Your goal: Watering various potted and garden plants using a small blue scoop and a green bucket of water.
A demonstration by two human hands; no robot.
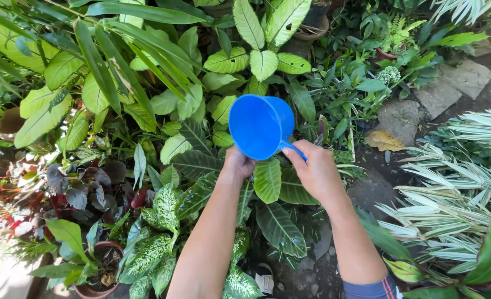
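Observation:
A blue plastic dipper cup [259, 126] is tipped forward over leafy plants, its open mouth facing me. My right hand [315, 171] grips its blue handle at the lower right. My left hand [236, 165] is closed under the cup's lower left rim, touching it. Below the cup grow broad green veined leaves [267, 180] and a speckled green-and-white plant [159, 221]. No water is visible pouring.
Dense green foliage fills the top and left. Dark red leaves [98, 185] sit at the left, above a brown clay pot [98, 266]. Striped white-green grass-like plants [456, 194] stand at the right. Flat paving stones [436, 94] and bare soil lie at the upper right.

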